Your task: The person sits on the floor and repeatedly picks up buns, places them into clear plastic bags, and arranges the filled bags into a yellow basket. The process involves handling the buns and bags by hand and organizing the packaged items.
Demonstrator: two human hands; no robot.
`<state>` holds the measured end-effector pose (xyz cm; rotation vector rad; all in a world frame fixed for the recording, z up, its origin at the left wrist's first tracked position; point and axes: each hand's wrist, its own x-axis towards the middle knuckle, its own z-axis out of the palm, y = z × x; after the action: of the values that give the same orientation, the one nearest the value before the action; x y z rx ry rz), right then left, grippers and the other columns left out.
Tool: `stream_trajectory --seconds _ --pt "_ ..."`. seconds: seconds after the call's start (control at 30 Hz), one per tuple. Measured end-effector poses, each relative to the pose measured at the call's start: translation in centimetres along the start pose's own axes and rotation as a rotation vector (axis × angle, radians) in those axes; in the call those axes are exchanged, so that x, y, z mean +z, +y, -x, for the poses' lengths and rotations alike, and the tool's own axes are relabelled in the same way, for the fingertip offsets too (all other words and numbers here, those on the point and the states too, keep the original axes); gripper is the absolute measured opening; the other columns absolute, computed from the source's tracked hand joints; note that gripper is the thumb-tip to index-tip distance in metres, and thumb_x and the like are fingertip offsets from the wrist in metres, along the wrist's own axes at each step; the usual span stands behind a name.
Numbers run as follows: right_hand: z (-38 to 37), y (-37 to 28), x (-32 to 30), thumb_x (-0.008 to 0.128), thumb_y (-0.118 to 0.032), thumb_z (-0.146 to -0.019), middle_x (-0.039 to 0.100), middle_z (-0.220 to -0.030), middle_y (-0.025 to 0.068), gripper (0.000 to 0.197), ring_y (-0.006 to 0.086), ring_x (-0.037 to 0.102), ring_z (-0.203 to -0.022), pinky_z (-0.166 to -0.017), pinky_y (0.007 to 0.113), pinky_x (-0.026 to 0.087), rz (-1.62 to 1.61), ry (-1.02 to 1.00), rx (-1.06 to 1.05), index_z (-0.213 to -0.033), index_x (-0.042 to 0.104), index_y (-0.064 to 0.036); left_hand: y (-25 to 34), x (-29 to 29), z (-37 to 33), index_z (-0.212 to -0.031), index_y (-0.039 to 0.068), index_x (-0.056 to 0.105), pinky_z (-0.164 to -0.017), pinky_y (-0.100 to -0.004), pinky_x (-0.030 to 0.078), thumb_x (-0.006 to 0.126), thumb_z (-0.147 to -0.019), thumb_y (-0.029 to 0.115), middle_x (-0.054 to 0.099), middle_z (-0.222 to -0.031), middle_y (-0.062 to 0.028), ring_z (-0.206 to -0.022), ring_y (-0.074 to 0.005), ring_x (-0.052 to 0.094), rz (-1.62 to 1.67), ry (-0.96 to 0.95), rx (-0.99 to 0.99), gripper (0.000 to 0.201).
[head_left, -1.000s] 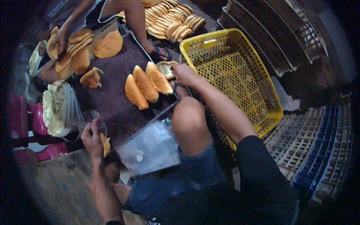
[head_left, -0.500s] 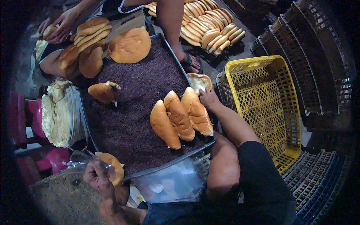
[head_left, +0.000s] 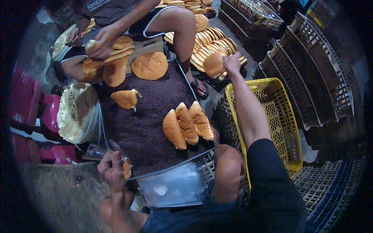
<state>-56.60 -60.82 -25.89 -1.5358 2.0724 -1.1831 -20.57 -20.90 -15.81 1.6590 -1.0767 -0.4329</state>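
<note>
My left hand [head_left: 112, 165] is closed at the lower left of the tray, around a flat, shiny, see-through-looking thing [head_left: 95, 152] whose kind I cannot make out. Partly hidden behind those fingers is a bun [head_left: 127, 170]. Out to the far right, my right hand [head_left: 232, 63] grips the edge of a round bun [head_left: 213, 64] at the near end of rows of buns [head_left: 210, 42]. Dark purplish-brown crumbly filling [head_left: 143, 112] covers the tray [head_left: 186, 75]. Three long buns [head_left: 187, 125] lie side by side on it, with a torn bun [head_left: 125, 99] farther left.
A tub of pale cream [head_left: 75, 112] stands left of the tray. Clear plastic bags [head_left: 171, 188] lie at its near edge. A yellow crate [head_left: 297, 143] is under my right forearm; dark crates [head_left: 311, 73] stand beyond. Opposite, a co-worker's hand [head_left: 105, 40] holds something pale above buns [head_left: 116, 75].
My right hand has moved from beside the tray, where it touched a cream-filled bun, away to the rows of buns. The view has tilted farther up. My left hand stays closed.
</note>
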Motion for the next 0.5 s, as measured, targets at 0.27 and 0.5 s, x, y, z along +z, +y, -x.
stream_trajectory --seconds 0.27,0.5 --pt "15.9 -15.4 -7.6 0.059 -0.027 -0.091 0.061 -0.095 0.0111 0.039 0.0181 0.06 -0.089 -0.08 0.031 0.048 -0.297 -0.864 -0.539 -0.115 0.054 0.0021 1.2 -2.6 0.8 -0.063 0.0 0.06 -0.049 -0.0301 0.039 0.078 -0.075 0.022 0.058 -0.055 -0.007 -0.049 -0.0143 0.052 -0.206 -0.297 0.211 0.03" --pt "34.9 -19.4 -11.8 0.059 -0.02 -0.09 0.065 -0.089 0.0143 0.023 0.0298 0.064 -0.084 -0.077 0.036 0.049 -0.47 -0.844 -0.748 -0.096 0.056 0.0013 3.0 -1.3 2.7 -0.071 0.0 0.066 -0.054 -0.0316 0.045 0.069 -0.079 0.047 0.063 -0.063 -0.0153 -0.058 -0.0253 0.062 -0.388 -0.292 -0.042 0.048"
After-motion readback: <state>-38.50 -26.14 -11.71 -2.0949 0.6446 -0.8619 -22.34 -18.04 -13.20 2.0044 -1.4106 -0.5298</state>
